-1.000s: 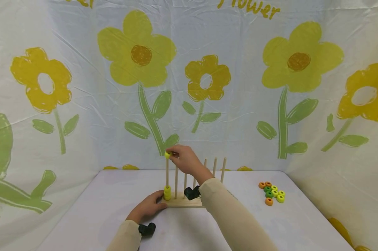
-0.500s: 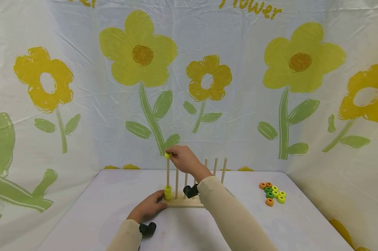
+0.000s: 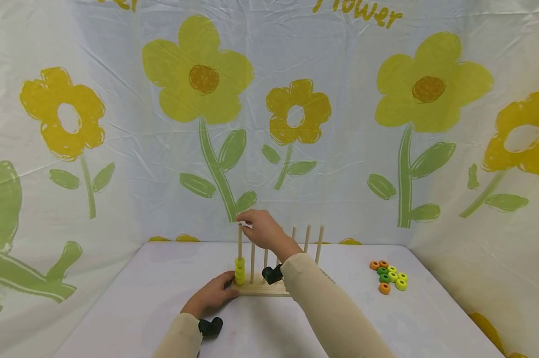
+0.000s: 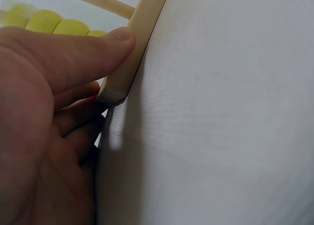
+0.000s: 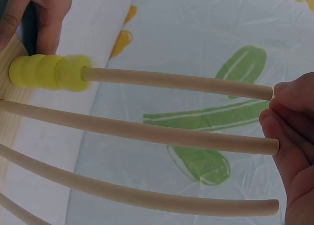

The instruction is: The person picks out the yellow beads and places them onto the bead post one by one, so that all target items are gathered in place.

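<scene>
A wooden peg stand (image 3: pixel 265 289) with a row of upright pegs is on the table. Several yellow rings (image 5: pixel 41 71) are stacked low on its leftmost peg (image 5: pixel 176 82); the top one is slightly blurred. My left hand (image 3: pixel 212 294) holds the stand's left end, thumb (image 4: pixel 93 55) along the front face and fingers behind. Up at the tip of the leftmost peg is my right hand (image 3: pixel 267 229), its fingers bent loosely with no ring between them. In the right wrist view its thumb (image 5: pixel 297 92) is right beside the peg's tip.
Loose orange, green (image 3: pixel 384 278) and yellow rings (image 3: pixel 401 285) lie in a cluster on the right of the white table (image 3: pixel 162 278). Behind the table hangs a cloth (image 3: pixel 341 189) printed with flowers. My right forearm crosses in front of the stand's right part.
The yellow ring that my right hand pinched at the peg's top has been let go and has dropped down the leftmost peg onto the stack. My left hand has stayed in place.
</scene>
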A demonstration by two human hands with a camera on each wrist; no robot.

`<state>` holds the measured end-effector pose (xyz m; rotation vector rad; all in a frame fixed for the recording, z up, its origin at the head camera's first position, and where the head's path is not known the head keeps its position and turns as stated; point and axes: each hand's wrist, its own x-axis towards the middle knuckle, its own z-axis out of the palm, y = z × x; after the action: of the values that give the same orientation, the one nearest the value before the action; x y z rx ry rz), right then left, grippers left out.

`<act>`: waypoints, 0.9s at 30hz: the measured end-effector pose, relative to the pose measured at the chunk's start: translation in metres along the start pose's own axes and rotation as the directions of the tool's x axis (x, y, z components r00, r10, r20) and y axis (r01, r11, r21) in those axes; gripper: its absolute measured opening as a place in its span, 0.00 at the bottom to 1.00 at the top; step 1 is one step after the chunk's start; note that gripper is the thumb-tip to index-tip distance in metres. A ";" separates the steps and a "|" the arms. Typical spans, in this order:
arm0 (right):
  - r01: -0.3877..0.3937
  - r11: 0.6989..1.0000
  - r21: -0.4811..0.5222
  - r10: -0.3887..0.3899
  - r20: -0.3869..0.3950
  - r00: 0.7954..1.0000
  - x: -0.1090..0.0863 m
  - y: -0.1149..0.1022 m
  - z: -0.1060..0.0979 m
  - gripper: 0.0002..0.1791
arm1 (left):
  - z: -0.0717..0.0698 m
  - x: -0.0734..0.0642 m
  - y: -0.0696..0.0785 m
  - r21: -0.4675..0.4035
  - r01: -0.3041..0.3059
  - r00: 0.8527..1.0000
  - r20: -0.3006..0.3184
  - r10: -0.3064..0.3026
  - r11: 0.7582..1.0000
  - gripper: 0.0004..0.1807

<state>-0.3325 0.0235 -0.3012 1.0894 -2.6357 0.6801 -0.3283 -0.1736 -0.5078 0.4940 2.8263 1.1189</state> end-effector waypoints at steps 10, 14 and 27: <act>0.064 0.997 -0.032 -0.066 -0.059 0.996 -0.010 0.006 -0.003 0.16 | 0.000 -0.002 0.004 0.002 0.001 1.000 0.004 -0.001 1.000 0.37; 0.094 0.994 -0.060 -0.100 -0.123 0.987 -0.019 0.014 -0.008 0.14 | -0.002 -0.002 0.005 0.001 -0.005 1.000 0.000 0.005 1.000 0.36; 0.037 0.997 -0.069 -0.049 -0.176 0.983 -0.046 0.034 -0.030 0.14 | 0.001 0.000 0.002 -0.019 0.026 1.000 0.011 -0.025 0.999 0.37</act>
<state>-0.3240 0.0873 -0.3032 1.0140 -2.4592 0.6448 -0.3274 -0.1719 -0.5068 0.4599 2.8020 1.1337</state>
